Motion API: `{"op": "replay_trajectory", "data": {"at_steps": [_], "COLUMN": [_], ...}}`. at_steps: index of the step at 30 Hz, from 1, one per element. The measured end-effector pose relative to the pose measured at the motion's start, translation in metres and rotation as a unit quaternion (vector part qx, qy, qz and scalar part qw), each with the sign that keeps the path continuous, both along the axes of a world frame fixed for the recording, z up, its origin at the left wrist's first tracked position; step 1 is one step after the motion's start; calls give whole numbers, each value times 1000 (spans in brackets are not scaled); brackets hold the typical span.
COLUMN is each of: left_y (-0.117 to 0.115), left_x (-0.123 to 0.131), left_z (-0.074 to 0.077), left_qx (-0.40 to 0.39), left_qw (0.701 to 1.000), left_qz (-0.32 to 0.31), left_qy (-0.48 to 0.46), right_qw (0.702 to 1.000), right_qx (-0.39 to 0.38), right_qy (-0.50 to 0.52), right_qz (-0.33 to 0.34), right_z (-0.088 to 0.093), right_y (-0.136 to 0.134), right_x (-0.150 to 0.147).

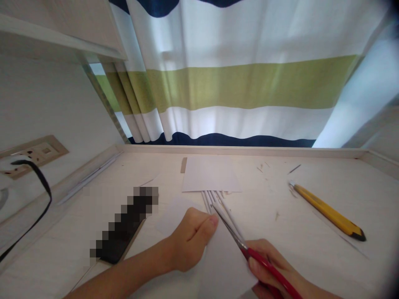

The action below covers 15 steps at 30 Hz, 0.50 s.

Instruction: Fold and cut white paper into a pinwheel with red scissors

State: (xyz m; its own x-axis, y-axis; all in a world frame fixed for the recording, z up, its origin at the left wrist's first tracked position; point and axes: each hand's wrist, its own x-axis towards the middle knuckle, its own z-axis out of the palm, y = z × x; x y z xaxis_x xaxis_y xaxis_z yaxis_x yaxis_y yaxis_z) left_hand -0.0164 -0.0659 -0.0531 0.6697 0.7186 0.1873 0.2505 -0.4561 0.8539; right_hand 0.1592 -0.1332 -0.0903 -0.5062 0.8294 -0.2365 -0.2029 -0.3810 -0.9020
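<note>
My left hand [191,238] is closed, thumb pressed over the curled fingers, above several thin white sticks [229,211] and a sheet of white paper [229,270]. What it pinches is hidden by the fingers. In my right hand [274,265] is a pair of scissors [264,265] with red handles. Their metal blades point up and left, with the tips beside my left thumb and over the sticks. The sticks' far ends meet the edge of another white sheet [212,174] lying flat on the desk.
A yellow utility knife [330,211] lies at the right, with small scraps nearby. On the left is a dark phone [121,236], partly pixelated. A black cable [46,191] hangs from the wall socket [40,151]. Behind the desk's raised back edge [249,151] hangs a striped curtain [249,87].
</note>
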Motion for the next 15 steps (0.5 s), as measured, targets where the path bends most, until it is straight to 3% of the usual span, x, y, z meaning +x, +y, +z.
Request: {"op": "replay_trajectory", "data": {"at_steps": [7, 11, 15], "left_y": [0, -1, -2], "left_x": [1, 0, -1], "left_z": [1, 1, 0], "left_qx": [-16, -22, -13], "left_qw": [1000, 1000, 1000], "left_qz": [1, 2, -5], "left_qy": [-11, -10, -8], "right_qw": [1000, 1000, 997], "right_qx": [-3, -1, -6], "right_qy": [-7, -9, -57], "right_qz": [-21, -3, -51], "right_z": [-7, 1, 12], "right_y": [-1, 1, -3], "right_x": [0, -3, -3]}}
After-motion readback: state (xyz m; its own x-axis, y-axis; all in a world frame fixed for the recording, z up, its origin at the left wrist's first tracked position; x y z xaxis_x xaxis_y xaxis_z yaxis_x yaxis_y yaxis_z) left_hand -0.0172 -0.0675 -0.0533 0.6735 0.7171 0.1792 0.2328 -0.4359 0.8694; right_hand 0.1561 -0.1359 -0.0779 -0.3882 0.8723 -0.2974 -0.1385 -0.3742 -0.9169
